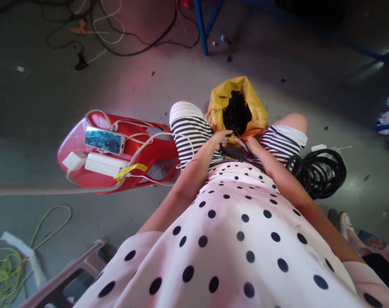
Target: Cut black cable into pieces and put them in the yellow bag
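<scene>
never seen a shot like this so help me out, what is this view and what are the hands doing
There is no machine here. One camera sits on a person's head and looks down over their dotted top at their lap. The left hand and right hand meet between the knees, and both grip a loop of black cable. Just beyond them a yellow bag stands open with what looks like more black cable inside. On the floor to the person's right lies a black coil. To the left, a red stool carries a phone and a white power bank with white leads.
</scene>
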Demonstrator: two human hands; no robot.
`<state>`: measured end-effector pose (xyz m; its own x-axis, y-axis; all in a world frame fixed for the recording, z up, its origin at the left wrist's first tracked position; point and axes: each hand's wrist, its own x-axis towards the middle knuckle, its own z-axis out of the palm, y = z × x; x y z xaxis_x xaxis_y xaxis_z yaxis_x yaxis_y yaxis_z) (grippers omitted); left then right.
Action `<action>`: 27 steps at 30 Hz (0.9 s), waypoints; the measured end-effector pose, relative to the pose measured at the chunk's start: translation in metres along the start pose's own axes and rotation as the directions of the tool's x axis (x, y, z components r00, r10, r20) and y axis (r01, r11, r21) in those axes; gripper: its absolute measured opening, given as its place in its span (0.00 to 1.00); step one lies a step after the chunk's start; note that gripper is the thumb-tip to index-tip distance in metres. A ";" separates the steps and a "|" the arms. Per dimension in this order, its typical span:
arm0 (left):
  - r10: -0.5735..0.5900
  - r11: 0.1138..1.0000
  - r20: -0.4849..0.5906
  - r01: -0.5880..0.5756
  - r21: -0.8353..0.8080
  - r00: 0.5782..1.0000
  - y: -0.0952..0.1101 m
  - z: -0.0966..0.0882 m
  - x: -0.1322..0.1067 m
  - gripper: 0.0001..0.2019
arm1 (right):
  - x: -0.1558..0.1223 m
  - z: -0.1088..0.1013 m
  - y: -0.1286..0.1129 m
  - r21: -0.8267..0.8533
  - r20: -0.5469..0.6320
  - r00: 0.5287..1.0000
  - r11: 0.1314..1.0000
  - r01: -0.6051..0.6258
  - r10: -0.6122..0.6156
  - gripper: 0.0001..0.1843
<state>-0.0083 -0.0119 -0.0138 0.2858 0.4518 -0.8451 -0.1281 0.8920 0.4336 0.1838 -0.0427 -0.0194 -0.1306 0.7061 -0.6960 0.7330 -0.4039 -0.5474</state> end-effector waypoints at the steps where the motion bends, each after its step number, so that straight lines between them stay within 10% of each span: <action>1: -0.007 1.000 -0.010 0.007 -0.006 1.000 0.000 0.000 0.001 0.14 | 0.000 0.000 0.001 0.016 0.003 1.000 1.000 -0.003 0.003 0.36; 27: 0.111 0.943 -0.068 -0.127 -0.308 0.991 -0.011 0.008 -0.003 0.04 | 0.015 0.004 0.016 0.224 -0.121 0.992 0.975 -0.007 0.035 0.44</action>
<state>0.0000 -0.0233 -0.0137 0.2044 0.5482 -0.8110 -0.4496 0.7885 0.4197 0.1910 -0.0411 -0.0403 -0.0227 0.7567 -0.6533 0.5659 -0.5290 -0.6324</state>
